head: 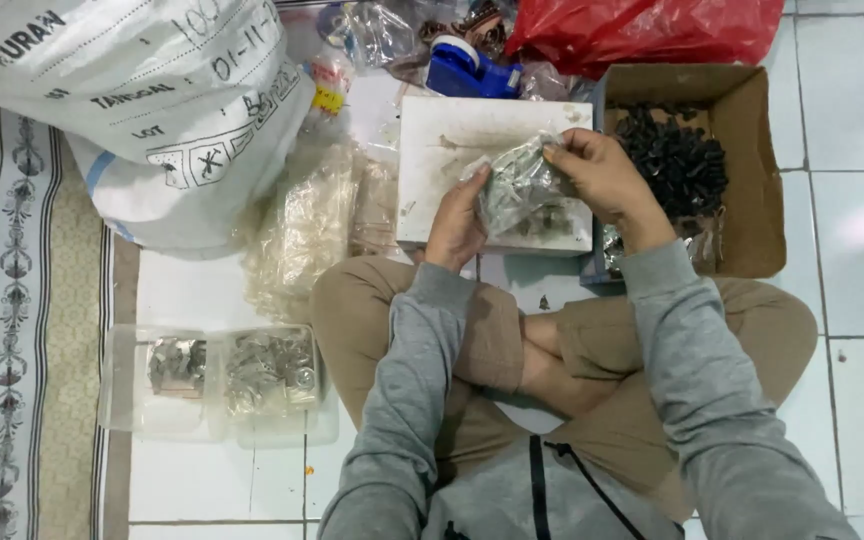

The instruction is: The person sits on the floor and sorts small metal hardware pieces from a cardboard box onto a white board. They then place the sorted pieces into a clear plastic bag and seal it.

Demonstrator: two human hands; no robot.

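Head view, looking down on a person seated cross-legged on a tiled floor [852, 120]. Both hands hold one small clear bag [517, 185] of metal parts above a white board [452, 150] that lies just ahead of the knees. The left hand [457, 225] cups the bag from below and from its left edge, fingers curled shut around it. The right hand [602, 175] pinches the bag's upper right corner, thumb and fingertips closed on the plastic. The bag is crumpled and tilted; its contents show as small grey pieces, too fine to tell apart.

Right of the board stands an open cardboard box [752, 150] with a heap of small black parts [677, 160] in it. Beyond the board lie a blue tape dispenser [467, 70] and a red plastic bag [642, 30]. Left of the board lies a pile of empty clear bags [312, 220], and beyond that a large white sack [142, 110]. Near the left knee sit clear plastic trays [217, 385] holding more filled bags. A patterned rug [12, 300] borders the far left.
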